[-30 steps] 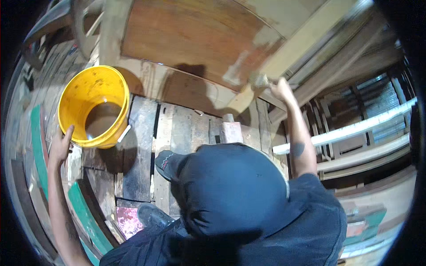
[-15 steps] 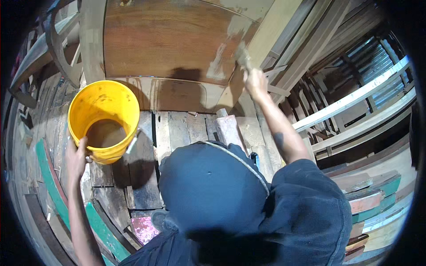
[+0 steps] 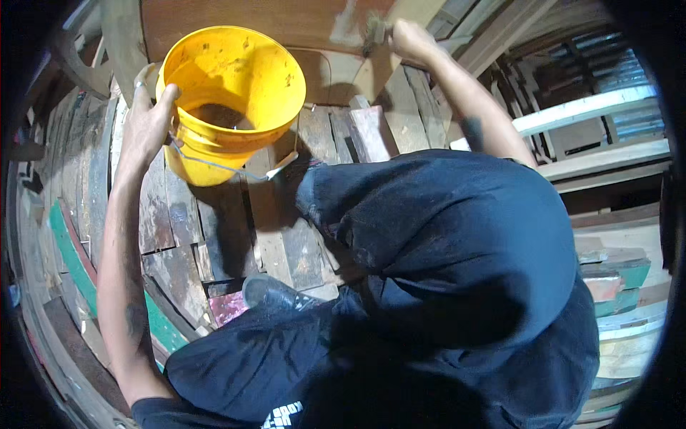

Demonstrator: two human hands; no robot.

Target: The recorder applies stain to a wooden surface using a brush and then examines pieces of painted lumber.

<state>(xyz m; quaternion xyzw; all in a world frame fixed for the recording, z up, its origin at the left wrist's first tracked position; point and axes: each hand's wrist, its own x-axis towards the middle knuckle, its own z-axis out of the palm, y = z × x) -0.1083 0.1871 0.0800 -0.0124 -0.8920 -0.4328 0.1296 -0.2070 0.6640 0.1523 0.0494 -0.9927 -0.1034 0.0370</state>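
Note:
My left hand grips the left rim of a yellow bucket, thumb inside and fingers outside. The bucket tilts, and a little brown liquid lies at its bottom. Its wire handle, with a white grip, hangs down the near side. At the upper right, my right hand is closed around a paintbrush. The bristles are at the lower right part of a brown wooden panel; whether they touch it I cannot tell.
A pale block stands on the plank floor right of the bucket. Curved green boards lie at the left. Light wooden rails and stacked boards are at the right. A boot rests on the floor below the bucket.
The bucket has moved right and appears larger and more tilted, still in my left hand. The brush in my right hand has come down along the panel's right side. My head and the view have shifted.

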